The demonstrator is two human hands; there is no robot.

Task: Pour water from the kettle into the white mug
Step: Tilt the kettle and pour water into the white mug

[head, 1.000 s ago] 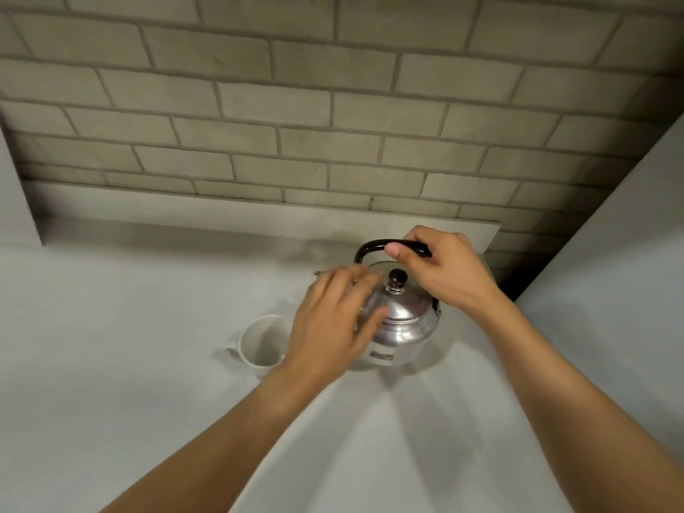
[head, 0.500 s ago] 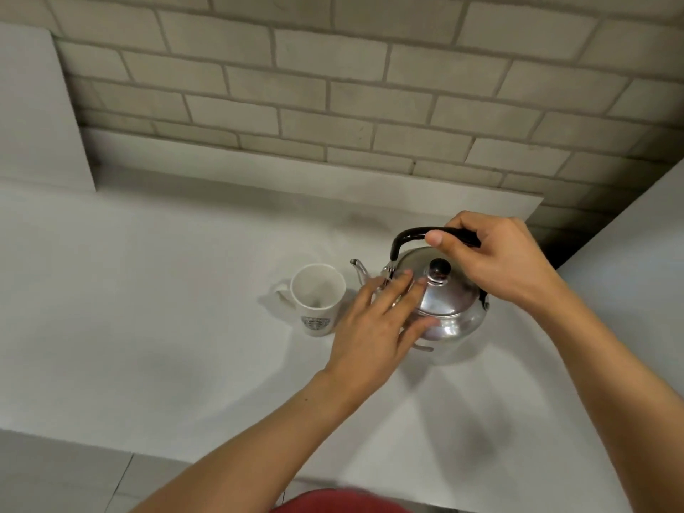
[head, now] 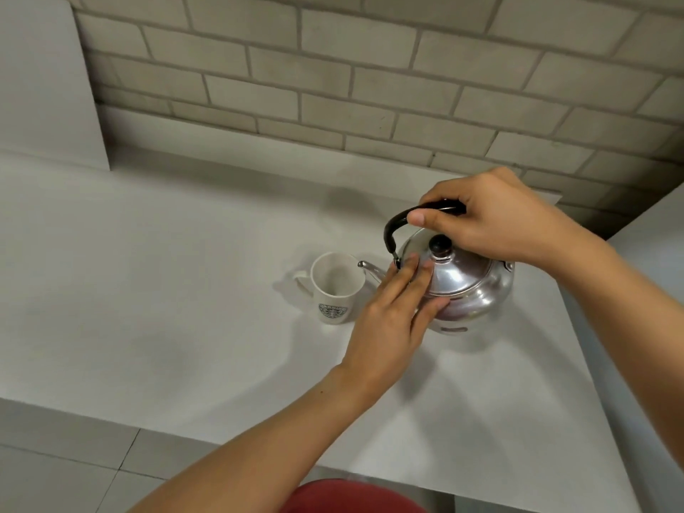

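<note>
A shiny metal kettle (head: 470,286) with a black lid knob and black handle stands on the white counter (head: 166,290). Its thin spout points left, its tip over the rim of the white mug (head: 335,290). The mug stands upright just left of the kettle, looks empty, has a round green logo, and its handle faces left. My right hand (head: 492,220) is closed around the kettle's handle from above. My left hand (head: 392,312) lies flat against the kettle's left side and lid edge, fingers stretched out and touching the metal.
A pale brick wall (head: 333,75) rises behind the counter, with a low ledge along its foot. A white panel (head: 40,79) stands at the far left. The counter's front edge runs along the bottom left, with floor tiles (head: 55,475) below.
The view has tilted down and shifted, so mug and kettle sit lower and further right. The kettle's spout has come closer to the mug's rim. Both hands keep their places on the kettle.
</note>
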